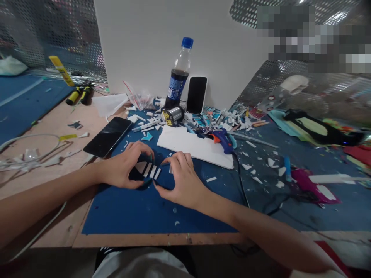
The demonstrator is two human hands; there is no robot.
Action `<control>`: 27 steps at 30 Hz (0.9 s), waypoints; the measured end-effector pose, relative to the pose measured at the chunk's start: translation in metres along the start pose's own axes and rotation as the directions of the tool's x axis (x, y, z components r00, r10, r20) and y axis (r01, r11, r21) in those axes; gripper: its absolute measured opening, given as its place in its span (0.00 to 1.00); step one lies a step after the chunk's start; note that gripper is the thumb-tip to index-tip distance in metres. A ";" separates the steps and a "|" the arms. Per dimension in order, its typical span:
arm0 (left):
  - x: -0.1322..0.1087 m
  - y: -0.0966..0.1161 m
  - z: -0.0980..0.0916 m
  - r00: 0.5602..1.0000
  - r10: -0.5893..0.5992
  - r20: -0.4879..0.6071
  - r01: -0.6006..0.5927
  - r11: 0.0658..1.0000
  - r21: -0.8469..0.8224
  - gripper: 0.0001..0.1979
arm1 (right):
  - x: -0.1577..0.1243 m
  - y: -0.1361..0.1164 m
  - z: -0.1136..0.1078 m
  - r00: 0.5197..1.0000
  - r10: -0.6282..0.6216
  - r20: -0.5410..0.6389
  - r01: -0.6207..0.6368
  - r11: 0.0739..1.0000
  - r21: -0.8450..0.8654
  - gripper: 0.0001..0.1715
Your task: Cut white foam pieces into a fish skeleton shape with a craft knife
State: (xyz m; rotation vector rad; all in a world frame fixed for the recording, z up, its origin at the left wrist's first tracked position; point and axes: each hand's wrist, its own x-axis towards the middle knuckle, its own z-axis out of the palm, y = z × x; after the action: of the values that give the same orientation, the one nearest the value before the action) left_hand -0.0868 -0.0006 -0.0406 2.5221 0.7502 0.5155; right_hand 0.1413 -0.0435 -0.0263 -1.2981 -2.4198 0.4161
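My left hand (130, 164) curves around a dark rounded piece (136, 173), its thumb and fingertips at the edges. A row of short white strips (152, 171) lies across that piece, beside a larger pale pointed bit (141, 166). Facing it, my right hand (182, 177) has thumb and fingers bent in a C shape at the piece's right side. A small pale bit (171, 169) shows under its fingers. What the right fingertips touch is too small to tell. Both hands rest low over the blue mat (130, 212).
Behind the hands lie a white foam board (191, 144), a blue glue gun (224, 139), a solder wire spool (173, 116), a cola bottle (177, 83) and an upright phone (196, 95). Another phone (108, 137) lies left. Scraps (237, 116) and a black cable (240, 179) are right.
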 end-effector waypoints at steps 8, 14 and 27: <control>0.001 -0.001 0.000 1.000 -0.025 0.017 0.025 0.999 -0.027 0.27 | -0.001 0.001 0.004 1.000 0.003 0.015 -0.003 1.000 0.021 0.21; 0.001 -0.001 0.000 0.999 -0.035 0.012 0.035 0.999 -0.032 0.27 | -0.001 0.001 0.001 0.999 0.010 0.053 -0.012 0.999 0.048 0.21; 0.001 -0.001 0.000 0.998 -0.063 0.025 0.064 0.997 -0.050 0.27 | -0.003 0.004 -0.002 0.994 -0.006 0.105 -0.002 0.997 0.077 0.20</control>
State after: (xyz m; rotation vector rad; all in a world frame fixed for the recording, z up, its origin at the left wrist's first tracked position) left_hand -0.0867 0.0010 -0.0408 2.4448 0.7958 0.4773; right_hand 0.1461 -0.0435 -0.0268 -1.2707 -2.4637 0.5853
